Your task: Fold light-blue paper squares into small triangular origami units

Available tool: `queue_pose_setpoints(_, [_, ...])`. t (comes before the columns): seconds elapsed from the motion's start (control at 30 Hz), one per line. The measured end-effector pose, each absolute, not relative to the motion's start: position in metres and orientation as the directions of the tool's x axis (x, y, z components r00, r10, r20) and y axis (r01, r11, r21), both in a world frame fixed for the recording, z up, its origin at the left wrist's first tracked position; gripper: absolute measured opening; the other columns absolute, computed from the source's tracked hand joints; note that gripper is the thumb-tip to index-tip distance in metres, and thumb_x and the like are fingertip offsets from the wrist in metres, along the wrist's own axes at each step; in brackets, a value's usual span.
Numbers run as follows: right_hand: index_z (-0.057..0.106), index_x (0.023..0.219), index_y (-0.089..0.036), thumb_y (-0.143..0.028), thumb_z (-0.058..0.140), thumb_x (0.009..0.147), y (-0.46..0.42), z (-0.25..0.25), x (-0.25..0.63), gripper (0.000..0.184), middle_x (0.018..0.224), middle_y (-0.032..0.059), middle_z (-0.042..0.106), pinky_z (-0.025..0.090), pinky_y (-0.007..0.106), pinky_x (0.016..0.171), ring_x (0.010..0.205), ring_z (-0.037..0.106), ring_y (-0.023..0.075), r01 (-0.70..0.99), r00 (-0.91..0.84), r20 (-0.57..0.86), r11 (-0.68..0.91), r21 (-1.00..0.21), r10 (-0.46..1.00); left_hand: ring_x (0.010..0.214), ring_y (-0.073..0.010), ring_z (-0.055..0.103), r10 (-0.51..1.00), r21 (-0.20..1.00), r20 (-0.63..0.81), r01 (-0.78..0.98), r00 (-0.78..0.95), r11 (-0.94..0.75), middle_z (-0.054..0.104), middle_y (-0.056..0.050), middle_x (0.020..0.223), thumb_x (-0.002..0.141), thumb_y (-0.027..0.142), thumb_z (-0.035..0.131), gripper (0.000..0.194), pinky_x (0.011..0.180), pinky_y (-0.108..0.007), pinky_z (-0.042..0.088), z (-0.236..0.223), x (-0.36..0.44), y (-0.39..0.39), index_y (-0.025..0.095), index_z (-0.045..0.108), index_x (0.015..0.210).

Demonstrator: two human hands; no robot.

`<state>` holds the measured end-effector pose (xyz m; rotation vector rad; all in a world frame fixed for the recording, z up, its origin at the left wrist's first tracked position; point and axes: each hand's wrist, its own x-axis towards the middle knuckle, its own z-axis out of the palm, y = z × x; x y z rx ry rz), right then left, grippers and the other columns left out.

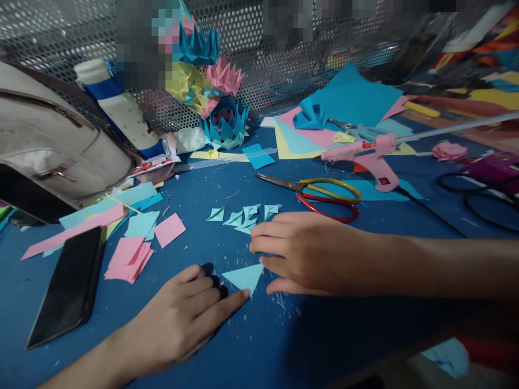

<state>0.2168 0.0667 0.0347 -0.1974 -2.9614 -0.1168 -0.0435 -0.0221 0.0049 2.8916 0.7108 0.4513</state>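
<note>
A light-blue paper triangle (245, 276) lies flat on the blue table in front of me. My left hand (184, 310) reaches in from the lower left, its index fingertip on the triangle's bottom corner and the other fingers curled loosely. From the right comes my right hand (306, 254), fingers stretched out and thumb apart, with fingertips at the triangle's right corner; whether they press on it I cannot tell. Just beyond lie several small folded light-blue paper pieces (245, 220), partly behind my right fingers.
Scissors (304, 189) and a pink glue gun (375, 159) lie behind my right hand. A phone (67, 286) and pink paper squares (128, 260) are at left. Spiky paper flowers (225, 121), a white-and-blue bottle (121, 108) and a pale bag (57, 129) stand at the back.
</note>
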Motion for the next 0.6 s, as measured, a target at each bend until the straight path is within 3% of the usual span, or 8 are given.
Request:
queue_pose_setpoints(0.13, [0.061,0.086,-0.016,-0.059,0.06,0.09,0.074,0.027,0.208,0.043,0.094,0.0056,0.062,0.033,0.032,0.064,0.083,0.051,0.0196,0.101,-0.973,0.212,0.993,0.062,0.086,0.061,-0.0161,0.047,0.454,0.158,0.32,0.425,0.832,-0.891,0.06,-0.002,0.07,0.106,0.012,0.028,0.034,0.066,-0.033,0.034,0.002,-0.045,-0.024,0.007,0.058,0.122])
queue_pose_setpoints(0.2, [0.06,0.089,-0.015,-0.059,0.056,0.092,0.077,0.019,0.206,0.043,0.092,0.0051,0.06,0.031,0.032,0.063,0.081,0.049,0.0189,0.088,-0.968,0.241,0.995,0.042,0.075,0.062,-0.0164,0.048,0.485,0.177,0.314,0.452,0.816,-0.874,0.062,-0.002,0.073,0.106,0.012,0.029,0.033,0.067,-0.033,0.035,-0.001,-0.045,-0.025,0.006,0.055,0.126])
queue_pose_setpoints(0.37, [0.059,0.087,-0.015,-0.036,0.047,0.102,0.078,0.006,0.205,0.028,0.092,0.0059,0.058,0.033,0.03,0.068,0.08,0.044,0.0173,0.101,-0.949,0.297,0.994,-0.036,0.108,0.066,-0.0183,0.05,0.5,0.2,0.27,0.46,0.823,-0.865,0.064,-0.004,0.078,0.107,0.014,0.027,0.038,0.067,-0.035,0.034,-0.005,-0.045,-0.023,0.005,0.049,0.136])
queue_pose_setpoints(0.47, [0.058,0.085,-0.015,-0.027,0.043,0.103,0.077,0.007,0.204,0.026,0.087,0.0053,0.058,0.033,0.029,0.071,0.079,0.042,0.0162,0.151,-0.944,0.264,0.972,-0.179,0.195,0.065,-0.0184,0.05,0.498,0.2,0.267,0.459,0.825,-0.866,0.064,-0.004,0.078,0.107,0.015,0.027,0.038,0.067,-0.035,0.033,-0.004,-0.044,-0.022,0.005,0.051,0.135])
queue_pose_setpoints(0.6, [0.053,0.074,-0.016,-0.026,0.054,0.096,0.075,0.013,0.204,0.024,0.075,0.001,0.053,0.031,0.028,0.069,0.075,0.041,0.0144,0.265,-0.922,0.156,0.873,-0.409,0.354,0.065,-0.0183,0.05,0.502,0.188,0.277,0.466,0.82,-0.865,0.063,-0.004,0.077,0.107,0.015,0.027,0.038,0.066,-0.034,0.032,-0.002,-0.044,-0.023,0.006,0.051,0.134])
